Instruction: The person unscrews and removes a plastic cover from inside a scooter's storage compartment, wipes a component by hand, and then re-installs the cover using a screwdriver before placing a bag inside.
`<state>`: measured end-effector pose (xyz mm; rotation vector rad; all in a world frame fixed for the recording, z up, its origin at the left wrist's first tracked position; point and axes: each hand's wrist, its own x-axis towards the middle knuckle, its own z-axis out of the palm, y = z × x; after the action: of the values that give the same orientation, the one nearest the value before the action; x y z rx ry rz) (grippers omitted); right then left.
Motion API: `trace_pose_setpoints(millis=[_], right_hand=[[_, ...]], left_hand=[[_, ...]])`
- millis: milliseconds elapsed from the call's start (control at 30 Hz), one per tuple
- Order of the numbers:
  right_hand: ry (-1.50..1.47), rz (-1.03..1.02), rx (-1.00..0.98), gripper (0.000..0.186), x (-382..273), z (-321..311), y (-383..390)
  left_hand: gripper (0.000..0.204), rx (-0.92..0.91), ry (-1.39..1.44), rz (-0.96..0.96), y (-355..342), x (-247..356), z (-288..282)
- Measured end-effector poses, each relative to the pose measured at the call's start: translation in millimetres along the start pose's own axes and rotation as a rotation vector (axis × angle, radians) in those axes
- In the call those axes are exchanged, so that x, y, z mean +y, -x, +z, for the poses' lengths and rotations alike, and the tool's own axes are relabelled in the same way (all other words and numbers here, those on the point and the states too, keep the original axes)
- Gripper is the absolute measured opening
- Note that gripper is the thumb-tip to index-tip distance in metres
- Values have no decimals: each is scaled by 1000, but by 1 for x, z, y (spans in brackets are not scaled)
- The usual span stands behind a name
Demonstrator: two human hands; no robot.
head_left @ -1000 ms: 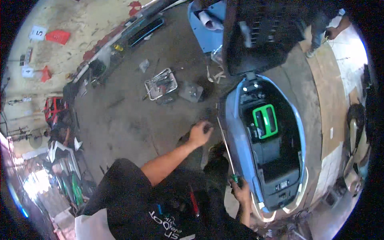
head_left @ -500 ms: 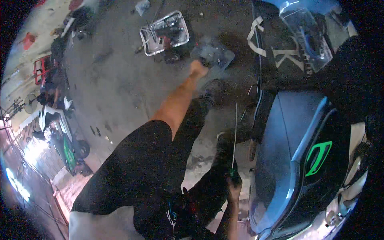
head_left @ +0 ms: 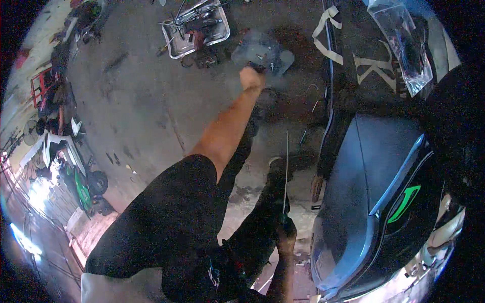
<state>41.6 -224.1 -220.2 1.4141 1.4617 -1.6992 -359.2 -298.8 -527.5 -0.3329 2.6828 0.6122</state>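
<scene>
My left hand [head_left: 251,79] reaches out to the near edge of a bluish see-through tray [head_left: 285,59] on the floor. Its fingers look curled in, with something dark at their tips that I cannot make out. A few small metal pieces [head_left: 272,66] lie in that tray. Lower down, my right hand [head_left: 286,236] is closed round the handle of a long screwdriver [head_left: 287,174], whose thin shaft points away from me. The screwdriver's tip is apart from anything it could be touching.
A metal tray [head_left: 226,36] heaped with tools sits beyond my left hand. Along the right stands a blue and black vehicle body [head_left: 348,202] with a green mark. A clear plastic bag [head_left: 411,60] lies on its far part. Motorcycle parts [head_left: 63,146] line the left side.
My left hand has moved a little farther up to the tray's edge. My right hand has shifted slightly left with the screwdriver. The whole view has also shifted.
</scene>
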Motion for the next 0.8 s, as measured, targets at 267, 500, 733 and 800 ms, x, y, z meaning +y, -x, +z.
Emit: trace_pose_setpoints(millis=[267, 500, 733, 800], right_hand=[[-120, 9, 7, 22, 24, -6, 1], [254, 8, -28, 23, 11, -16, -4], [185, -35, -23, 24, 15, -12, 0], [226, 1, 12, 24, 13, -12, 3]], left_hand=[[36, 104, 124, 15, -55, -51, 18], [45, -99, -109, 134, -38, 34, -38], [41, 37, -183, 72, -57, 23, -15], [39, 55, 88, 62, -44, 37, -20]])
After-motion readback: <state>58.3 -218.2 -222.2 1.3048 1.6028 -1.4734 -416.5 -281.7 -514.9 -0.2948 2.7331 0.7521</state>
